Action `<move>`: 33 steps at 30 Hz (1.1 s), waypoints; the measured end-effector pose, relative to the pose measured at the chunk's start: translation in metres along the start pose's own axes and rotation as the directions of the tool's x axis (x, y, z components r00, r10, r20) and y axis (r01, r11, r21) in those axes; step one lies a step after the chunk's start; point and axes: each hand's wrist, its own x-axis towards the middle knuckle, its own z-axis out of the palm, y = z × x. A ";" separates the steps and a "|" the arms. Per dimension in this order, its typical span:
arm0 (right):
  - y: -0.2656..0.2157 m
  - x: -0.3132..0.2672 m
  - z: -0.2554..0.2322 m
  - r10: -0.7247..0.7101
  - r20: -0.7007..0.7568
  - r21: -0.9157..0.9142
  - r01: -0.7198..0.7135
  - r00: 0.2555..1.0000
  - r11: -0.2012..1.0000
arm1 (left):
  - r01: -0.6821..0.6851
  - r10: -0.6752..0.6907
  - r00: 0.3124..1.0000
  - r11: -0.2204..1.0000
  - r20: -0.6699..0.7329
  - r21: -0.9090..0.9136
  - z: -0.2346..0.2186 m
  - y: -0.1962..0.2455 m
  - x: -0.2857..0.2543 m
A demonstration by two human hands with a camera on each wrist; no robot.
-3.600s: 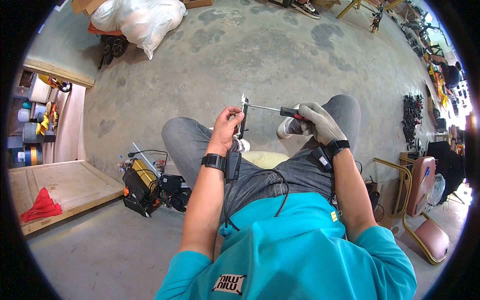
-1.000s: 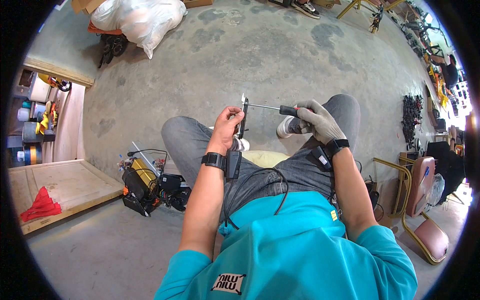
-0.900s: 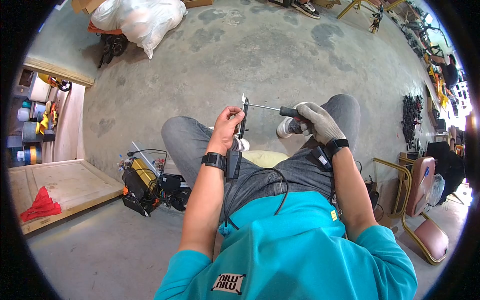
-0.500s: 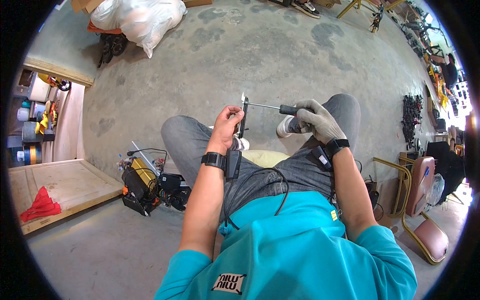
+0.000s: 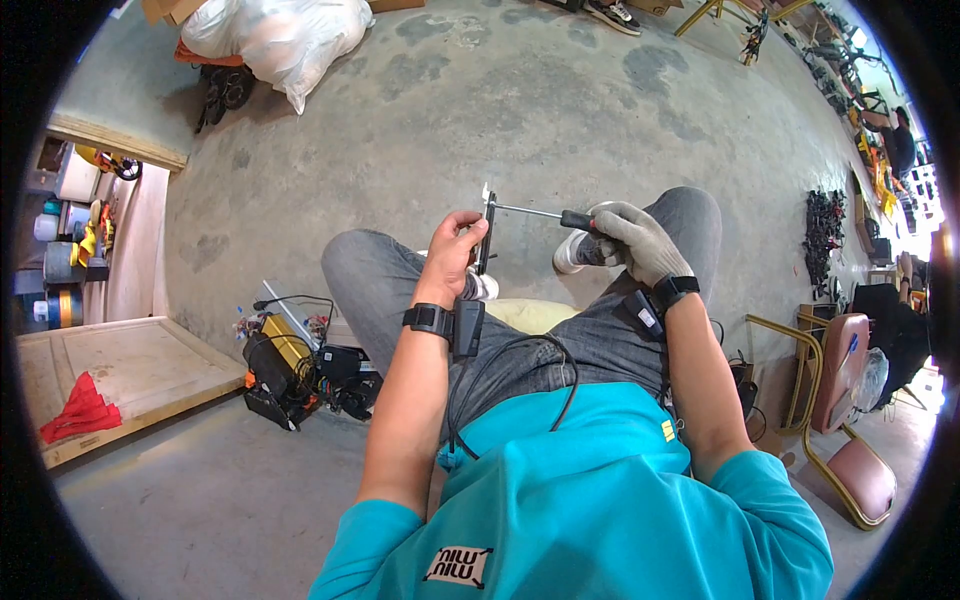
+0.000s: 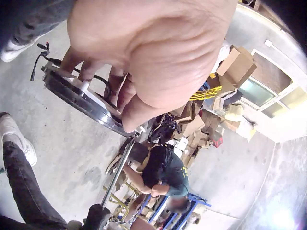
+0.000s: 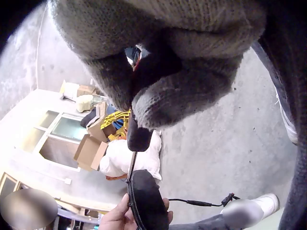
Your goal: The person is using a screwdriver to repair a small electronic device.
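Observation:
In the head view my bare left hand [image 5: 455, 252] holds a slim black part upright in front of my knees. The left wrist view shows this black part [image 6: 86, 108] as a curved, glossy piece with a pale back, pinched between thumb and fingers. A thin black cable with a plug [image 7: 194, 203] trails from it in the right wrist view. My right hand [image 5: 645, 247], in a grey knit glove, grips a screwdriver [image 5: 576, 221] by its black and red handle. The steel shaft [image 6: 117, 172] points left, its tip right at the part's upper end.
Electronic parts and cables [image 5: 300, 365] lie on the floor left of my legs, beside a wooden panel [image 5: 190, 365] with a red cloth [image 5: 85, 408]. A chair [image 5: 840, 375] stands at the right. White bags [image 5: 290, 45] sit at the far left. Another person [image 6: 168, 175] sits across the room.
Both hands stay in place, with the screwdriver tip at the same end of the black part. My gloved fingers have shifted back and forth around the handle.

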 end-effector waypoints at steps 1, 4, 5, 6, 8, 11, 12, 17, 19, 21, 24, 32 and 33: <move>0.000 0.000 -0.001 0.012 0.011 0.016 -0.012 1.000 1.000 | 0.000 0.000 1.000 1.000 0.000 0.000 0.000 0.000 0.000; 0.002 0.005 -0.006 0.036 -0.006 -0.031 -0.036 0.999 0.999 | 0.013 -0.016 0.999 0.997 -0.030 -0.079 -0.002 -0.002 0.003; 0.003 0.006 -0.007 0.038 -0.005 -0.031 -0.038 0.999 0.999 | 0.009 -0.010 1.000 0.992 -0.004 -0.124 -0.004 -0.004 0.005; 0.003 0.006 -0.007 0.019 -0.035 -0.030 -0.020 0.999 0.999 | 0.006 -0.002 1.000 0.986 0.023 -0.169 -0.004 -0.003 0.005; 0.002 0.009 -0.010 0.006 -0.063 -0.029 -0.007 0.998 1.000 | 0.023 -0.013 0.998 0.983 0.059 -0.184 -0.007 -0.002 0.004; -0.006 0.014 -0.009 -0.008 -0.131 0.029 0.012 0.991 1.000 | 0.049 -0.031 0.996 0.975 0.083 -0.217 -0.009 -0.005 0.004; -0.011 0.016 -0.010 -0.003 -0.130 0.030 0.007 0.992 1.000 | 0.052 -0.036 0.997 0.971 0.072 -0.233 -0.010 -0.006 0.004; -0.035 0.055 -0.021 -0.076 -0.130 -0.116 0.061 0.989 0.991 | 0.097 -0.080 0.994 0.961 0.072 -0.260 -0.012 -0.009 0.005; -0.041 0.071 -0.016 -0.114 -0.141 -0.106 0.099 0.983 0.989 | 0.094 -0.080 0.995 0.949 0.058 -0.300 -0.013 -0.013 0.006; -0.039 0.091 -0.017 -0.089 -0.123 -0.153 0.070 0.988 0.986 | 0.119 -0.100 0.992 0.933 0.073 -0.339 -0.016 -0.018 0.009; -0.017 0.122 -0.018 -0.041 -0.086 -0.232 0.021 0.995 0.972 | 0.177 -0.142 0.983 0.890 0.114 -0.420 -0.015 -0.013 0.004; 0.104 0.175 -0.015 0.199 -0.140 -0.240 -0.228 0.970 0.944 | 0.192 -0.191 0.981 0.964 0.027 -0.182 -0.012 -0.015 -0.002; 0.108 0.177 -0.014 0.251 -0.146 -0.301 -0.285 0.957 0.910 | 0.195 -0.195 0.981 0.962 0.018 -0.191 -0.010 -0.013 -0.004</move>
